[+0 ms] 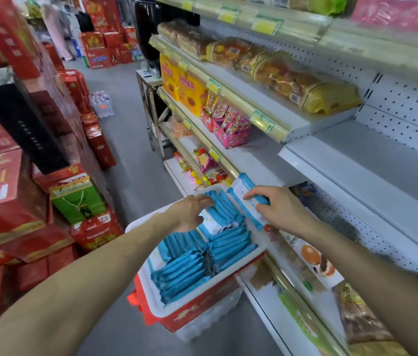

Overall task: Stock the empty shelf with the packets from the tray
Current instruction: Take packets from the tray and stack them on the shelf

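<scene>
A white tray [151, 286] resting on red boxes in front of the shelving holds several blue and white packets [190, 268] stacked on edge in rows. My right hand [277, 206] is shut on a small stack of blue and white packets [244, 194], lifted over the tray's far right corner. Over the far rows of packets, my left hand [190, 211] hovers with fingers bent and touching their tops. The bare grey shelf [372, 160] lies to the right, above the tray's level.
Shelves to the left of the bare one hold bread bags [292, 75], yellow boxes [184, 88] and pink snack cartons [228, 129]. Lower shelves carry more snack packs [313, 255]. Red gift boxes [5, 176] are stacked along the aisle's left side. A person stands far down the aisle.
</scene>
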`<state>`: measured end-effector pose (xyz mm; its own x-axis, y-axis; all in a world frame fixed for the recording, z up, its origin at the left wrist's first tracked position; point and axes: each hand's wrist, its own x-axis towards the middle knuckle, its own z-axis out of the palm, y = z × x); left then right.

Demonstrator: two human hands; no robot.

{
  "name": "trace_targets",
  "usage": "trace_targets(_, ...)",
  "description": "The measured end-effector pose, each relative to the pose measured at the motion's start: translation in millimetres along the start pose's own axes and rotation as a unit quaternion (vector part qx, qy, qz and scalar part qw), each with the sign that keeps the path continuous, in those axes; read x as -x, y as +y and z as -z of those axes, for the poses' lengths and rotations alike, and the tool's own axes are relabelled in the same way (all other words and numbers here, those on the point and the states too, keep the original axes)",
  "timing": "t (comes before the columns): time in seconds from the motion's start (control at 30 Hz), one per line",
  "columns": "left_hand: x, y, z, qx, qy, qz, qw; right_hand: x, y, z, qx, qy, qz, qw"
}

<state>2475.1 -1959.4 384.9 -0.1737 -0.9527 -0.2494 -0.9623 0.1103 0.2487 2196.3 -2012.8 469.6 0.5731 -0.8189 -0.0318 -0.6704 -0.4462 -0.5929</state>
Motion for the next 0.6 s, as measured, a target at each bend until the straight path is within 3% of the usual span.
trace_targets(0.13,-10,-3,6,-0.059,-0.021,-0.008,0.998,11,8,7,-0.003,0.011,-0.006,1.000)
trace_targets(0.33,-4,-24,7,-0.050,-0.033,-0.085,0.995,14,15,5,-0.015,0.010,-0.015,1.000)
trace_targets(0.5,0,-35,14,-0.181,0.044,-0.148,0.971,14,15,-4,-0.027,-0.001,-0.025,0.999)
trace_targets(0.6,-1,-37,14,-0.180,0.029,-0.184,0.966,14,16,-8,-0.018,-0.005,-0.023,1.000)
